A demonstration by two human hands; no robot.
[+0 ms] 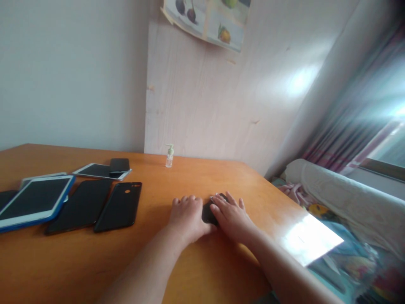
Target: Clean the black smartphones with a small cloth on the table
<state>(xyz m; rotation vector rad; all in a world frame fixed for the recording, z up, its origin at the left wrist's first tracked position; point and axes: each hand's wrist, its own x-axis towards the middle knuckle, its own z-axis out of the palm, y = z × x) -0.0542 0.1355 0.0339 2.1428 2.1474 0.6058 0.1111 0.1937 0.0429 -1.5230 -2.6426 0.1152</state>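
Note:
A small black slab, shaped like a phone, lies flat on the wooden table in front of me, partly hidden by both hands. My left hand is closed along its left side, with the fingers curled and the thumb at the near edge. Across its right part rests my right hand, palm down with fingers spread. A bit of something white shows by the right fingertips; it is too small to name.
Left on the orange-brown table are a white tablet in a blue case, a black slab, a black phone back cover, and another white tablet under a dark phone. A clear pump bottle stands behind.

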